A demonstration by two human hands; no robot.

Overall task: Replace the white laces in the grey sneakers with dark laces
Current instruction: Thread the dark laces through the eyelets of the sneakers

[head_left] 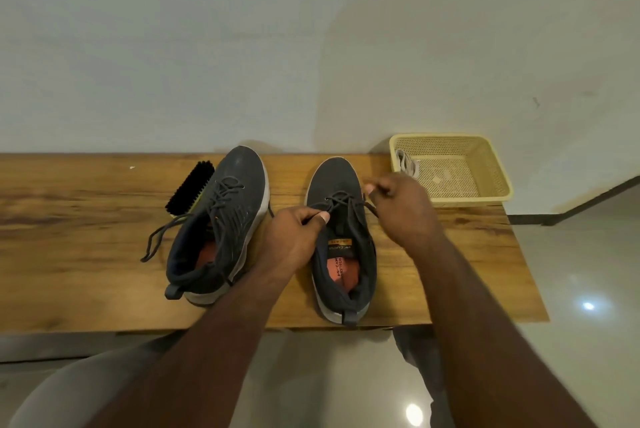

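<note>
Two grey sneakers sit mid-frame on the wooden bench (86, 254): the left sneaker (221, 219) is fully laced, while on the right sneaker (341, 237) the left hand (294, 237) and right hand (403, 209) each pinch its dark lace (341, 200). One white lace (408, 164) lies in the one basket (485, 167), upper right; one brush (190, 190) lies just left of the left sneaker.

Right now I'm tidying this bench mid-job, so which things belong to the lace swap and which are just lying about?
In use:
- right sneaker, its dark lace pinched by the left hand and right hand
- left sneaker, dark-laced
- white laces, in the yellow basket

Lying about:
- black brush, beside the left sneaker
</note>
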